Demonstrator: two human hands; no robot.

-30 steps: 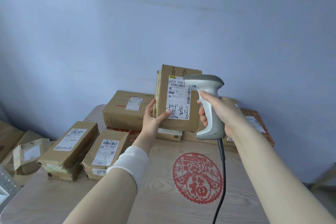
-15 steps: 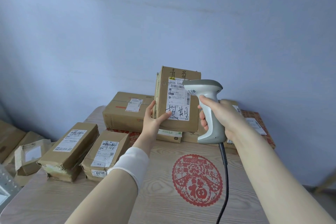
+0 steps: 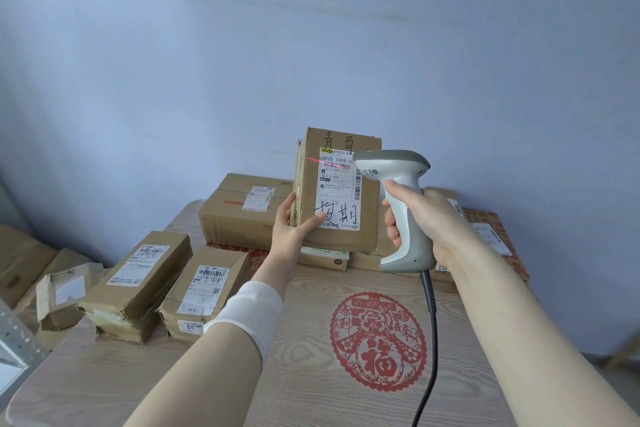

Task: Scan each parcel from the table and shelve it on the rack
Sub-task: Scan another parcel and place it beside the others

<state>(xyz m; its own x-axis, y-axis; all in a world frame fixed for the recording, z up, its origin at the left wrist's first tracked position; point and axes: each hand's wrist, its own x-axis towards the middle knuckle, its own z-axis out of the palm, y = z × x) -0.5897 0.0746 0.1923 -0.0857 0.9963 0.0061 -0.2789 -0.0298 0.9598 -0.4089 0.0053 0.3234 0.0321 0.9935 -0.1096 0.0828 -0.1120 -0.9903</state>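
Observation:
My left hand (image 3: 294, 229) holds a brown cardboard parcel (image 3: 367, 204) upright above the table, its white shipping label facing me with black handwriting on it. My right hand (image 3: 426, 222) grips a grey and white corded barcode scanner (image 3: 398, 184), whose head points at the label from the right. A red scan line lies across the top of the label, near the barcode. The rack is out of view.
Several more labelled parcels lie on the wooden table (image 3: 311, 374): two at the left (image 3: 138, 284) (image 3: 204, 291), a big box (image 3: 239, 215) at the back, flat ones behind the scanner. A red paper-cut decal (image 3: 377, 340) marks the table. Torn boxes (image 3: 62, 295) sit lower left.
A red scan line now shows on the label. The parcel and scanner have stayed almost in place, the scanner a little lower against the label.

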